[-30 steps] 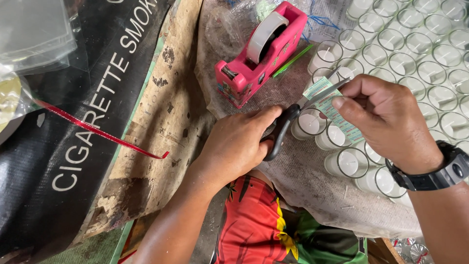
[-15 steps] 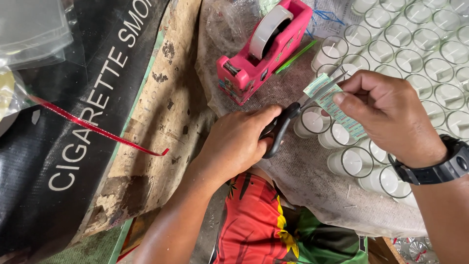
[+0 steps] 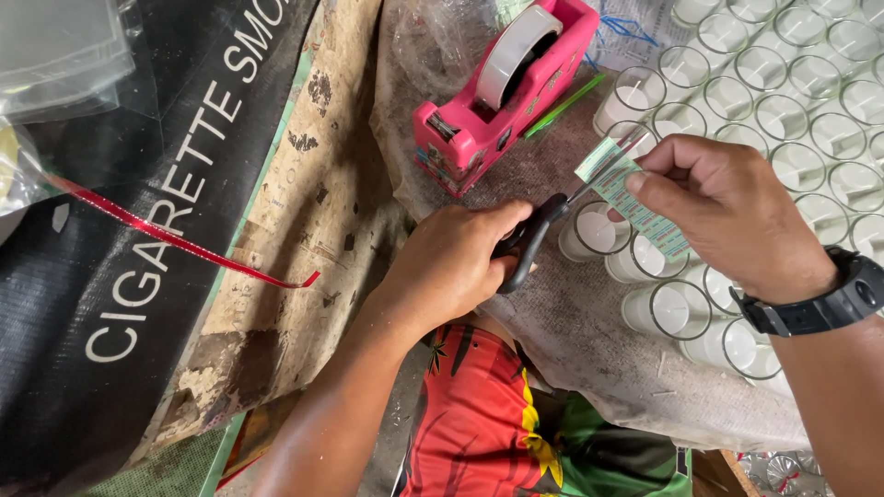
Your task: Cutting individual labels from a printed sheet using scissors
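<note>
Nearest the camera, the person's lap shows in red, yellow and green shorts (image 3: 479,414), just under the edge of the counter (image 3: 304,230), so the work sits close in front of the body.

The left hand (image 3: 451,262) is closed around the black handles of the scissors (image 3: 534,235), thumb and fingers through the loops. The blades point up and to the right, toward the other hand, and their tips meet the paper at its upper end, which suits a cut across the strip rather than along it.

The right hand (image 3: 727,216), with a black watch (image 3: 815,308) on the wrist, pinches a narrow green-printed label strip (image 3: 635,198) between thumb and forefinger. It holds the strip up off the surface and taut, just above the nearest candles, so that the blades can bite cleanly with nothing beneath them.

Under both hands a worn grey cloth (image 3: 571,340) covers the counter and hangs over its edge. On it stand many small glass candles (image 3: 672,308) in tight rows, running off to the far right; packed rim to rim, they keep each other upright.

Further out, a pink tape dispenser (image 3: 502,92) sits just beyond the scissors, within easy reach of either hand. To the left a thin red ribbon (image 3: 175,239) trails across a black printed sheet (image 3: 110,276), well apart from the cutting.
</note>
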